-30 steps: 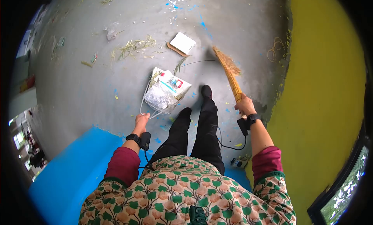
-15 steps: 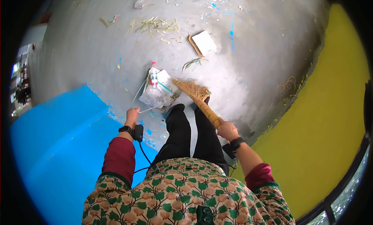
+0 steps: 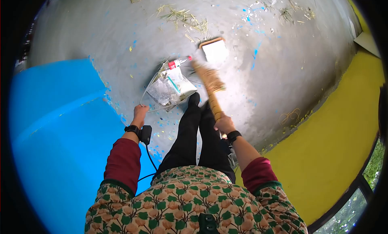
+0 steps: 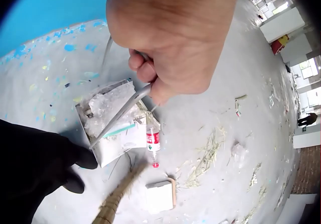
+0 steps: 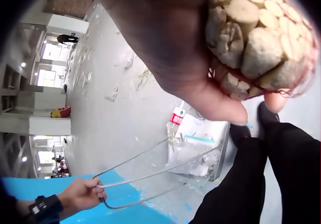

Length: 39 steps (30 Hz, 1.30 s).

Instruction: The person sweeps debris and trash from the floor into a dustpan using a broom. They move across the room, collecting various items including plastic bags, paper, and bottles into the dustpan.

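My left hand [image 3: 140, 114] grips the thin wire handle [image 4: 119, 116] of a dustpan [image 3: 187, 88] on the floor. In the pan lie crumpled clear plastic [image 3: 161, 90], a turquoise strip [image 3: 173, 84] and pale scraps. A plastic bottle [image 3: 177, 64] with a red cap and red label lies across the pan's far edge, cap outward. My right hand [image 3: 224, 124] holds a short straw broom [image 3: 209, 80] by its bound handle. Its blurred bristles are just right of the bottle cap. The cut stalk ends [image 5: 263, 43] of the handle show large in the right wrist view.
A white box [image 3: 216, 52] with a brown edge lies beyond the broom. Dry straw [image 3: 184, 19] and litter are scattered farther out. A blue surface [image 3: 56, 112] borders the floor on the left, a yellow-green one [image 3: 315, 125] on the right. Both feet stand close by the pan.
The broom has swung from the right over to the pan, then outward near the bottle cap. The bottle has tipped to point outward right. My left hand keeps its grip on the handle.
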Each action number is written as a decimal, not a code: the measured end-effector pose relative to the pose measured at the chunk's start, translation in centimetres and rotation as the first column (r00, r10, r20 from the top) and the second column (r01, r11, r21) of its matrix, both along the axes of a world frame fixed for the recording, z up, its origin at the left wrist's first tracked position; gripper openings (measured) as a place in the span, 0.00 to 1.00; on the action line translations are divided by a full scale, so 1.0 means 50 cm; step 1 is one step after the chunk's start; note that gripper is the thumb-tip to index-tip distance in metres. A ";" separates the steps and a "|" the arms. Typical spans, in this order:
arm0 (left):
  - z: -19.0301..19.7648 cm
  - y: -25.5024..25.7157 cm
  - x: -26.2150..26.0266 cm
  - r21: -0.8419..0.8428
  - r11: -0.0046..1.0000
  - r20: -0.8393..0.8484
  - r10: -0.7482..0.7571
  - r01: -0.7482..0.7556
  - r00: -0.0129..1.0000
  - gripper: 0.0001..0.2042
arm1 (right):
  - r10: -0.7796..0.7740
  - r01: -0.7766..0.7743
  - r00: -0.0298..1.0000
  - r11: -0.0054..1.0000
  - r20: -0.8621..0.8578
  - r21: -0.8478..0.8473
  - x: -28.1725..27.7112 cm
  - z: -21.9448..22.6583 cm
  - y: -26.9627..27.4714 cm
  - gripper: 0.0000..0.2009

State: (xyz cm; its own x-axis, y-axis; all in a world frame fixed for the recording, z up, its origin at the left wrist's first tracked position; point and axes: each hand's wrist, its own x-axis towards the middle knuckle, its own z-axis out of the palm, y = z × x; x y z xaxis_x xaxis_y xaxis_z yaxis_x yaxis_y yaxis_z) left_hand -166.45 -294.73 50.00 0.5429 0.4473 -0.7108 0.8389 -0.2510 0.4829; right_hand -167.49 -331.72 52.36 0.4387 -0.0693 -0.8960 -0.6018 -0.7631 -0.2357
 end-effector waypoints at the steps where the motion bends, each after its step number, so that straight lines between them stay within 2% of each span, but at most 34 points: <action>1: 0.008 -0.004 0.002 -0.008 1.000 0.005 0.010 -0.010 1.000 0.08 | -0.035 0.055 0.989 0.989 -0.146 0.138 0.022 0.048 0.014 0.23; 3: 0.029 -0.016 0.003 -0.009 1.000 -0.019 0.020 -0.020 1.000 0.06 | -0.145 0.234 0.951 0.916 -0.274 0.325 0.015 0.060 0.025 0.22; 4: 0.021 -0.009 -0.005 -0.018 0.999 -0.011 0.029 -0.029 1.000 0.06 | -0.152 0.215 0.970 0.903 -0.192 0.372 0.002 0.068 0.025 0.20; 5: 0.003 0.003 -0.019 -0.039 0.999 0.007 0.032 -0.032 0.999 0.05 | -0.096 0.153 0.980 0.923 -0.173 0.353 0.004 0.101 0.023 0.22; 7: -0.009 0.013 -0.022 -0.067 0.997 0.031 0.050 -0.048 0.998 0.05 | -0.212 0.259 0.962 0.908 -0.171 0.330 -0.009 0.109 -0.005 0.26; 9: -0.007 0.017 -0.018 -0.090 0.995 0.027 0.052 -0.049 0.998 0.05 | -0.117 0.130 0.991 0.967 -0.072 0.217 0.014 0.109 -0.040 0.31; 10: -0.009 0.022 -0.013 -0.093 0.994 0.036 0.063 -0.060 0.997 0.05 | -0.160 0.161 0.987 0.981 -0.016 0.112 0.024 0.093 -0.051 0.32; 11: -0.013 0.026 -0.007 -0.099 0.993 0.042 0.063 -0.058 0.997 0.05 | -0.215 0.217 0.976 0.974 -0.030 0.058 0.046 0.081 -0.055 0.28; 13: -0.024 0.030 0.006 -0.111 0.992 0.059 0.071 -0.064 0.996 0.05 | -0.078 0.078 0.997 0.996 -0.002 0.031 0.097 0.044 -0.046 0.21; 14: -0.030 0.032 0.008 -0.111 0.990 0.056 0.095 -0.088 0.994 0.05 | -0.027 0.027 1.000 0.999 0.007 -0.042 0.110 0.047 -0.013 0.18; 15: -0.032 0.032 0.013 -0.111 0.988 0.052 0.118 -0.111 0.992 0.05 | -0.047 0.047 0.999 0.999 0.023 -0.001 0.094 0.005 0.006 0.18; 17: 0.002 0.016 0.032 -0.143 0.983 0.057 0.123 -0.113 0.991 0.06 | -0.163 0.170 0.983 0.982 -0.089 0.078 0.088 0.012 0.065 0.19; 18: 0.016 0.006 0.031 -0.167 0.979 0.052 0.123 -0.113 0.991 0.06 | -0.157 0.164 0.983 0.984 -0.094 0.075 0.091 0.020 0.066 0.19; 19: 0.010 0.004 0.024 -0.168 0.978 0.043 0.129 -0.120 0.991 0.06 | -0.082 0.092 0.992 0.991 -0.099 0.094 0.092 0.030 0.067 0.19; 20: 0.000 0.002 0.025 -0.266 0.946 0.084 0.217 -0.188 0.973 0.06 | -0.010 0.021 0.995 0.993 -0.100 0.115 0.101 0.051 0.070 0.20; 21: -0.002 -0.002 0.031 -0.364 0.898 0.117 0.306 -0.246 0.945 0.06 | -0.090 0.123 0.982 0.972 -0.167 0.198 0.121 0.086 0.059 0.20; 23: -0.003 -0.023 0.031 -0.381 0.880 0.123 0.353 -0.284 0.927 0.06 | -0.131 0.179 0.970 0.955 -0.205 0.236 0.158 0.142 0.028 0.21; 25: -0.008 -0.044 0.041 -0.397 0.858 0.133 0.404 -0.325 0.905 0.06 | -0.097 0.120 0.988 0.972 -0.121 0.201 0.180 0.162 -0.009 0.24; 26: -0.015 -0.052 0.051 -0.380 0.869 0.125 0.387 -0.316 0.914 0.07 | -0.103 0.101 0.995 0.976 0.002 0.193 0.184 0.151 -0.033 0.25; 27: 0.005 -0.070 0.077 -0.363 0.880 0.119 0.371 -0.308 0.921 0.08 | -0.087 0.088 0.996 0.990 -0.018 0.108 0.220 0.183 -0.032 0.27; 28: 0.029 -0.081 0.102 -0.267 0.936 0.109 0.265 -0.229 0.958 0.09 | -0.110 0.107 0.994 0.990 0.023 0.095 0.243 0.167 -0.047 0.30; 29: 0.017 -0.090 0.101 -0.264 0.933 0.108 0.280 -0.244 0.954 0.09 | -0.129 0.123 0.990 0.989 0.064 0.084 0.269 0.143 -0.064 0.32; 31: -0.008 -0.096 0.100 -0.237 0.932 0.176 0.320 -0.275 0.931 0.11 | -0.087 0.077 0.986 0.994 0.142 0.078 0.343 0.090 -0.072 0.26; 32: -0.003 -0.097 0.096 -0.235 0.924 0.135 0.340 -0.303 0.931 0.10 | -0.058 0.054 0.987 0.998 0.151 0.030 0.386 0.089 -0.057 0.19; 33: -0.009 -0.098 0.090 -0.223 0.921 0.139 0.353 -0.318 0.925 0.10 | 0.001 -0.006 0.982 1.000 0.189 0.029 0.408 0.052 -0.053 0.15; 35: -0.018 -0.095 0.076 -0.257 0.886 0.104 0.422 -0.386 0.900 0.08 | 0.255 -0.244 0.956 0.966 0.144 -0.089 0.396 -0.046 -0.040 0.19; 37: -0.015 -0.098 0.077 -0.257 0.871 0.035 0.441 -0.419 0.897 0.07 | 0.448 -0.451 0.892 0.888 -0.051 -0.092 0.363 0.002 0.015 0.21; 39: -0.029 -0.105 0.078 -0.271 0.844 0.166 0.514 -0.463 0.842 0.07 | 0.616 -0.613 0.788 0.783 -0.012 -0.105 0.316 0.042 0.017 0.22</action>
